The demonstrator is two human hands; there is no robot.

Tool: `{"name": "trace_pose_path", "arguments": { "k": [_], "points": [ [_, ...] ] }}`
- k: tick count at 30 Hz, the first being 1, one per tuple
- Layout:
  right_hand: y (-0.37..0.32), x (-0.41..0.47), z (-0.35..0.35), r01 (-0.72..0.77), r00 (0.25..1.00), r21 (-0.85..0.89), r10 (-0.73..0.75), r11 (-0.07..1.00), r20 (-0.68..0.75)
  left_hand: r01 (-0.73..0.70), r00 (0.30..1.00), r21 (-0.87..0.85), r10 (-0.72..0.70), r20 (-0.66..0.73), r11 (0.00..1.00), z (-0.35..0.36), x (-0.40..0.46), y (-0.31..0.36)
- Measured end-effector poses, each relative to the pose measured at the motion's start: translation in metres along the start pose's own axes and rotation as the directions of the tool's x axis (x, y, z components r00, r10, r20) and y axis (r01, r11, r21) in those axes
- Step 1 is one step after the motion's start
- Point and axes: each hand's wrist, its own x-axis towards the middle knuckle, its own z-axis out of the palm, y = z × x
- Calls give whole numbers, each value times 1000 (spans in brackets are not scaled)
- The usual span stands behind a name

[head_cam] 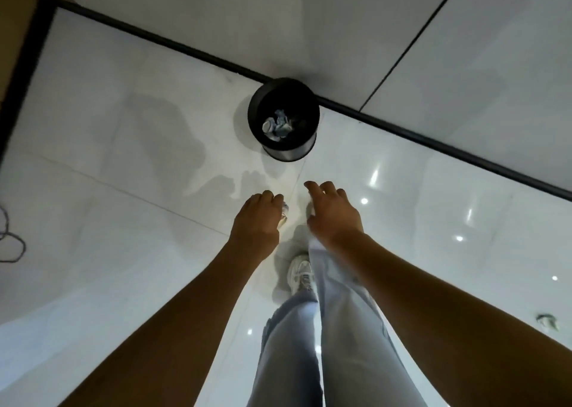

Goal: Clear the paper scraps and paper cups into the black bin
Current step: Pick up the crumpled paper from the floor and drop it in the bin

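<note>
— Looking down, I see the left hand point(258, 217) with its fingers curled around a small crumpled paper scrap point(284, 211); only a pale edge of it shows past the knuckles. Is this a safe hold?

— I think yes. Crumpled paper is very light and soft, so a loose closed fist is enough, and squeezing cannot damage it. It may slip out only if the fingers relax.

— And the right hand point(332, 213)?

— Its fingers are spread and relaxed, and I see nothing in it.

— Where must the scrap go?

— Into the black bin point(283, 120), which stands on the white tiled floor point(108, 127) by the dark baseboard point(173, 42), ahead of both hands and still apart from them. Crumpled paper point(276, 124) already lies at its bottom.

— Is anything left?

— One more scrap point(547, 321) lies on the floor at the far right. It looks also light; I would pinch it by its raised folds.
</note>
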Motion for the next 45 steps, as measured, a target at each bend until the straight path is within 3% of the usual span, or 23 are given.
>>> {"name": "trace_pose_path", "arguments": {
  "k": [10, 18, 24, 32, 40, 45],
  "points": [
    [-33, 102, -53, 123, 992, -81, -124, 989, -12, 145, 982, -162, -162, -95, 976, -35, 51, -37],
    [-66, 195, -68, 55, 997, 11, -54, 998, -48, 164, 979, -234, -187, -78, 958, -30, 72, -68],
    [-70, 206, -64, -15, 999, 60, 18, 998, -44, 129, 989, -181, -141, -55, 975, -44, 95, -86],
    [-45, 174, -46, -132, 988, 205, 145, 970, -45, 2, 991, -72, -12, -131, 997, -68, 178, -75],
    [-10, 150, -33, -167, 981, 258, 185, 952, -50, -24, 998, 109, 17, 61, 994, -61, 226, -65],
    [6, 121, -34, -262, 956, 297, 289, 918, -51, -206, 978, 196, 193, 83, 959, -59, 195, -42]
  ]
}}
